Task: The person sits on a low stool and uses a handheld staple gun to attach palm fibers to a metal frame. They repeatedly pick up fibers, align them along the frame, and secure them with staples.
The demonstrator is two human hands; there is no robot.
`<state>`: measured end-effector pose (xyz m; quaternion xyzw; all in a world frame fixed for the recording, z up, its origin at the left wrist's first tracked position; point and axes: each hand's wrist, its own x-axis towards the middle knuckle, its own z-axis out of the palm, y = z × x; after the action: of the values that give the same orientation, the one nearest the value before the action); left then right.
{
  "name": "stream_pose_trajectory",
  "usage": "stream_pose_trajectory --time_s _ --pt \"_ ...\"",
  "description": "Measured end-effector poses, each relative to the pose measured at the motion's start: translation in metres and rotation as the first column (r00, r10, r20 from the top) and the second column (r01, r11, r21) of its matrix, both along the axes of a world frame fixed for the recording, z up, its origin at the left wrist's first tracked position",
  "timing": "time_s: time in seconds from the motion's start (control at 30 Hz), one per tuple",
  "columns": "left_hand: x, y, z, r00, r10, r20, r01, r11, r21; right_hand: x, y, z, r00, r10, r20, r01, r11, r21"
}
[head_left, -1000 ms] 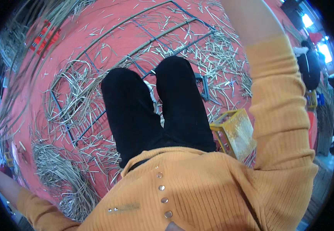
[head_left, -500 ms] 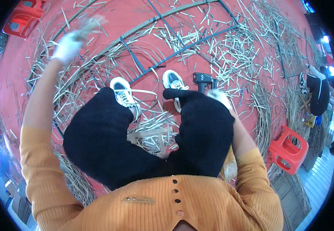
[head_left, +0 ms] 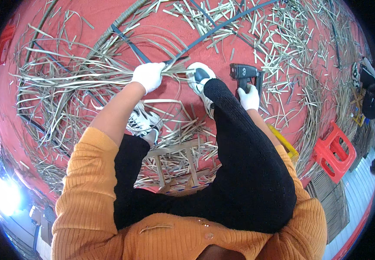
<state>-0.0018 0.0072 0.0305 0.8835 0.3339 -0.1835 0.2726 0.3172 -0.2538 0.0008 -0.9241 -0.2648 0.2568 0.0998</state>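
Head view, looking down over orange-sleeved forearms and black-trousered knees. Left hand [head_left: 148,76], in white glove, closed around a bundle of pale cane strips [head_left: 88,80]; fist just left of the white shoe [head_left: 201,79], strips fanning away to the left of the fist across the red floor [head_left: 109,17]. Right hand [head_left: 249,98], also white-gloved, wrapped around the handle of a black staple gun [head_left: 244,73]; tool just right of the same shoe, body pointing up-frame, resting at floor level. Dark curved metal frame rod [head_left: 213,30] passing just above the shoe, with a dark strap [head_left: 131,41] crossing near the left fist; contact between fist and rod not clear. Second shoe [head_left: 143,122] below and left of the first, among loose strips. Wooden stool frame [head_left: 176,167] below both shoes, between the knees. Short cut cane pieces [head_left: 291,47] scattered thickly to the right of and above the staple gun. Yellow box [head_left: 284,145] partly hidden behind the right knee, below the staple gun. Red plastic stool [head_left: 335,151] well to the right of the shoe, near the frame edge.
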Motion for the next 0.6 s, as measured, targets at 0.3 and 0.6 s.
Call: stream_pose_trajectory --time_s 0.3,0.6 --pt "-0.028 -0.039 0.022 0.990 0.116 0.081 -0.097 0.973 -0.208 0.001 0.018 -0.009 0.996 0.037 0.076 -0.022 0.981 -0.191" --pt "0.011 0.062 0.036 0.797 0.588 0.136 -0.380 0.665 -0.643 0.007 0.016 0.007 0.971 -0.202 -0.127 0.193 0.978 -0.083"
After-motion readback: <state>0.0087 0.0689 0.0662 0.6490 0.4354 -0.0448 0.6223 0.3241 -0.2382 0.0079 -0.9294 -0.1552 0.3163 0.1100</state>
